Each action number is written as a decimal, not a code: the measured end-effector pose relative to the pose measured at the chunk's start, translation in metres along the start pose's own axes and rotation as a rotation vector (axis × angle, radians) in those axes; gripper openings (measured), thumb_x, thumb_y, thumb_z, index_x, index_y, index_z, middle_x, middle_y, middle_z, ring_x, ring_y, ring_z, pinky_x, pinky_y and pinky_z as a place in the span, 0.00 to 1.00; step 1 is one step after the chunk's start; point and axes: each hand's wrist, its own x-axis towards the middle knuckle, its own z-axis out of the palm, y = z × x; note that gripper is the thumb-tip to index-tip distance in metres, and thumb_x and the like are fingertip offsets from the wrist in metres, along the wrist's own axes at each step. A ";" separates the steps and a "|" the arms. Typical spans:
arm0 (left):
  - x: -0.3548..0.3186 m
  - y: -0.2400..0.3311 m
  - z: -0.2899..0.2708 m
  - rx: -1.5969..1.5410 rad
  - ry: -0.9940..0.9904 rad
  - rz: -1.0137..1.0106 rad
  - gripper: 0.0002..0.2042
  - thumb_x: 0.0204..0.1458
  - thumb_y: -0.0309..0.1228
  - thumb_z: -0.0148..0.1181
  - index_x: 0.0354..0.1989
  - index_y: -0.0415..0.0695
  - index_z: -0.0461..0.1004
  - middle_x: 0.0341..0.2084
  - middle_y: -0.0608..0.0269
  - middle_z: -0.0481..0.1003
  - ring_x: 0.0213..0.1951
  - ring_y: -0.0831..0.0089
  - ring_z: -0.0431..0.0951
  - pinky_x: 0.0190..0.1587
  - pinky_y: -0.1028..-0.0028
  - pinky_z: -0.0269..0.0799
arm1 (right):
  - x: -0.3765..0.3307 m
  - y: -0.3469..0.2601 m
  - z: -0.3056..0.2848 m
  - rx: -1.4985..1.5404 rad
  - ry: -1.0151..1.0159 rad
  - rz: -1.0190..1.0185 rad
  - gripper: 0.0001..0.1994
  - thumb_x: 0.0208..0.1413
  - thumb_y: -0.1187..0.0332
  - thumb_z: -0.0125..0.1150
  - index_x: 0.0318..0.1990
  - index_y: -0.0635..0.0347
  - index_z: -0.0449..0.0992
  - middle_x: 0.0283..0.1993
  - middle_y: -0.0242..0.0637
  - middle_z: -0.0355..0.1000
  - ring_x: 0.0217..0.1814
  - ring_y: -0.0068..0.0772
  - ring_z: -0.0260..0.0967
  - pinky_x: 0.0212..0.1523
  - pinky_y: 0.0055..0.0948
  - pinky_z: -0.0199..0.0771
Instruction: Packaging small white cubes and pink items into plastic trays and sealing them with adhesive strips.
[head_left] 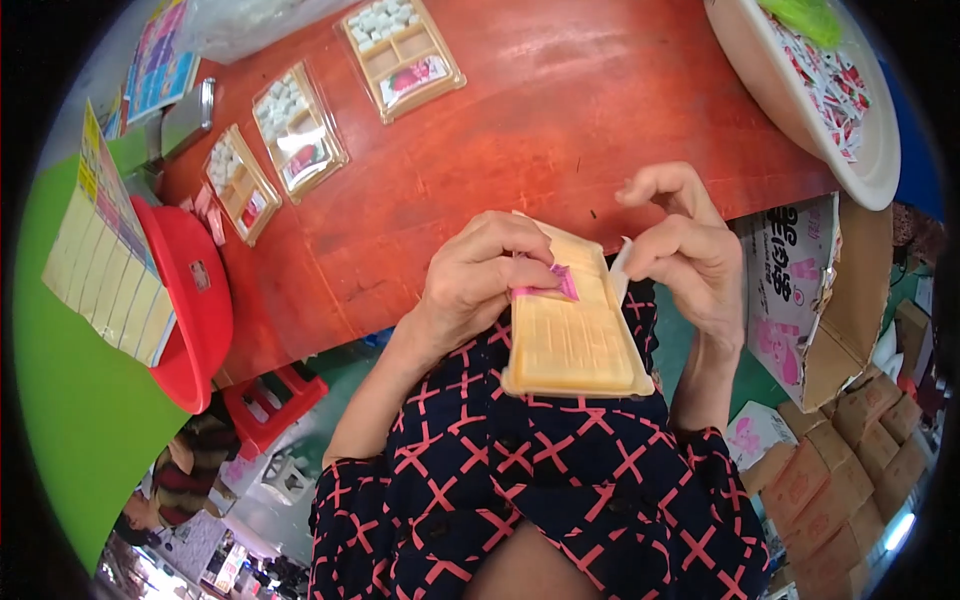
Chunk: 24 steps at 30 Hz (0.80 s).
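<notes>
left hand (490, 265): grip closed on yellow tray (575, 345) and pink wrapper (563, 283); tray held at near edge of surface (400, 260). right hand (690, 250): narrow grip, pinching white strip (620, 266). risk: hard tug could twist tray loose.

Golden-tan tray (575, 345), pink strip (566, 284), red-orange table (520, 110); navy garment (440, 440), coral crosses

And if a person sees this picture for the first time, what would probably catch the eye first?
Probably the tan plastic tray in the middle, held by the left hand with a pink piece under its fingers, while the right hand is at a white strip by its edge. Next, perhaps, three trays with white pieces at the reddish table's upper left, and the big pale basin of small packets at upper right.
</notes>
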 end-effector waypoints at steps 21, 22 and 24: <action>-0.021 0.006 0.001 -0.068 0.530 -0.521 0.10 0.45 0.21 0.58 0.38 0.37 0.73 0.30 0.56 0.75 0.33 0.69 0.76 0.35 0.75 0.71 | 0.033 0.028 0.078 -0.272 0.022 -0.172 0.16 0.47 0.84 0.49 0.46 0.67 0.62 0.38 0.41 0.68 0.35 0.28 0.68 0.37 0.24 0.70; -0.018 0.002 -0.001 -0.090 0.605 -0.528 0.14 0.46 0.23 0.57 0.43 0.37 0.70 0.34 0.55 0.74 0.36 0.67 0.75 0.38 0.74 0.71 | 0.049 0.025 0.078 -0.220 0.053 -0.133 0.17 0.47 0.83 0.49 0.46 0.67 0.61 0.38 0.40 0.67 0.35 0.28 0.68 0.37 0.24 0.70; -0.007 -0.004 -0.009 -0.043 0.682 -0.504 0.23 0.49 0.25 0.54 0.55 0.38 0.58 0.44 0.50 0.70 0.45 0.63 0.72 0.46 0.70 0.67 | 0.092 0.024 0.070 -0.092 0.137 -0.075 0.17 0.47 0.82 0.50 0.47 0.66 0.60 0.40 0.39 0.66 0.36 0.27 0.67 0.37 0.23 0.70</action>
